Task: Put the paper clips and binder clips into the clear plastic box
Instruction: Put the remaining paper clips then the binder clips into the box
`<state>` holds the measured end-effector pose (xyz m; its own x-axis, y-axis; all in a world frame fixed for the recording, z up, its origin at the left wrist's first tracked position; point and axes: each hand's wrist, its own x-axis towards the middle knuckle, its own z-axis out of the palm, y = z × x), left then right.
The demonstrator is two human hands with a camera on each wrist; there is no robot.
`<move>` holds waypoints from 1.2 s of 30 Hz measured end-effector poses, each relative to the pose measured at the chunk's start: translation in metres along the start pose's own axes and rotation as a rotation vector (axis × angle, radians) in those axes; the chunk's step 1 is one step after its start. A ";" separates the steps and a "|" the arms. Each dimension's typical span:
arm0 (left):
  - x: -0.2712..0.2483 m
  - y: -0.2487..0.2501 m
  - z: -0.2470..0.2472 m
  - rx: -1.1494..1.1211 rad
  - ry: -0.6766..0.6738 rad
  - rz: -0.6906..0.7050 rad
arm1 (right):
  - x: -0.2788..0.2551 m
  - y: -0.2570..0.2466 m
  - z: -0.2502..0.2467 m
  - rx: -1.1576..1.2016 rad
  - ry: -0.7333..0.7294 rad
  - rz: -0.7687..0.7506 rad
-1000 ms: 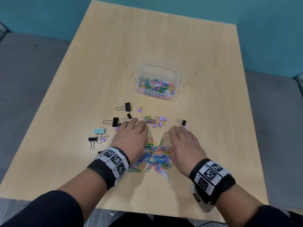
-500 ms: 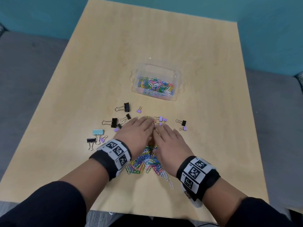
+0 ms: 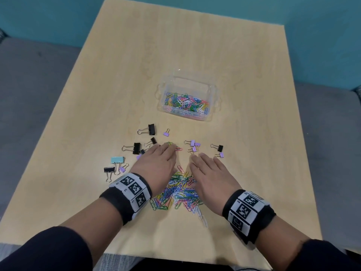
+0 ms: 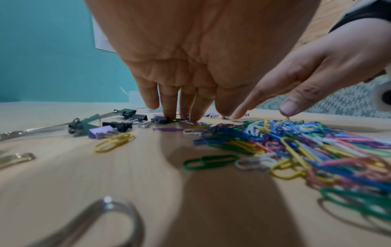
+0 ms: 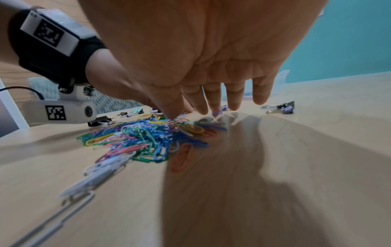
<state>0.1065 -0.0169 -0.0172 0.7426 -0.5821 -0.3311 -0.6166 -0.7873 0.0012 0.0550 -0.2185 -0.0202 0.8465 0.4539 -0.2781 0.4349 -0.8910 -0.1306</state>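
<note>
Dark sleeves (image 3: 48,249), black wristbands (image 3: 125,194) with white square-code tags (image 3: 246,209)

Light wooden table (image 3: 195,55), clear plastic box (image 3: 214,94), loose paper clips (image 3: 179,190), scattered binder clips (image 3: 136,148)

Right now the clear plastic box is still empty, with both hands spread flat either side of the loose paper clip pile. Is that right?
Not quite: the clear plastic box already holds coloured paper clips, as the head view shows. The left hand and right hand do flank the paper clip pile.
</note>
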 end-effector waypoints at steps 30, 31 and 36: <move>-0.048 0.042 0.027 -0.257 0.096 -0.270 | -0.045 -0.023 0.021 0.123 -0.008 0.018; -0.050 0.042 0.027 -0.254 0.085 -0.279 | -0.046 -0.022 0.022 0.122 -0.006 0.035; -0.062 0.031 0.027 -0.307 0.066 -0.390 | -0.051 -0.029 0.029 0.122 -0.006 0.034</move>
<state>0.0342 0.0003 -0.0225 0.9238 -0.2359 -0.3015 -0.1914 -0.9667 0.1698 -0.0092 -0.2163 -0.0295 0.8580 0.4240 -0.2899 0.3655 -0.9005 -0.2355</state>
